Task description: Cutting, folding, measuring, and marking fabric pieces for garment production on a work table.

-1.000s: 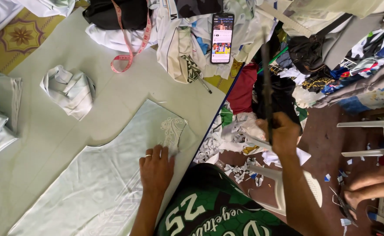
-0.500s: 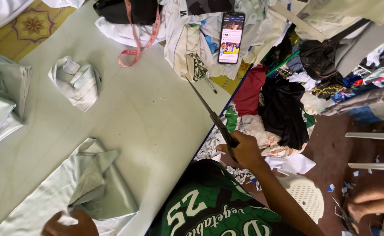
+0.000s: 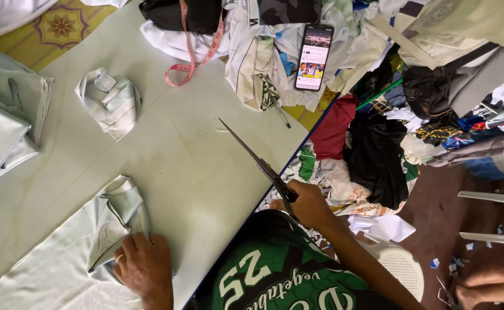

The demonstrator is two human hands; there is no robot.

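Note:
My right hand [image 3: 308, 204] grips the handles of long dark scissors [image 3: 255, 159] at the table's right edge; the closed blades point up and left over the pale green table [image 3: 194, 143]. Low on the left, my left hand [image 3: 143, 265] presses down on a pale mint fabric piece [image 3: 62, 258] whose upper corner is bunched and folded back. My green jersey fills the bottom centre.
A crumpled pale cloth [image 3: 109, 100] lies mid-table, folded mint fabric [image 3: 5, 123] at the left edge. A pink measuring tape [image 3: 191, 54], a phone [image 3: 314, 56] and a heap of garments sit at the back. Scraps cover the floor by a white chair [image 3: 398, 264]. Another person's hand [image 3: 487, 284] is bottom right.
My right hand brought the scissors from beside the table to lie over its edge. My left hand dragged the mint fabric toward me, bunching its corner.

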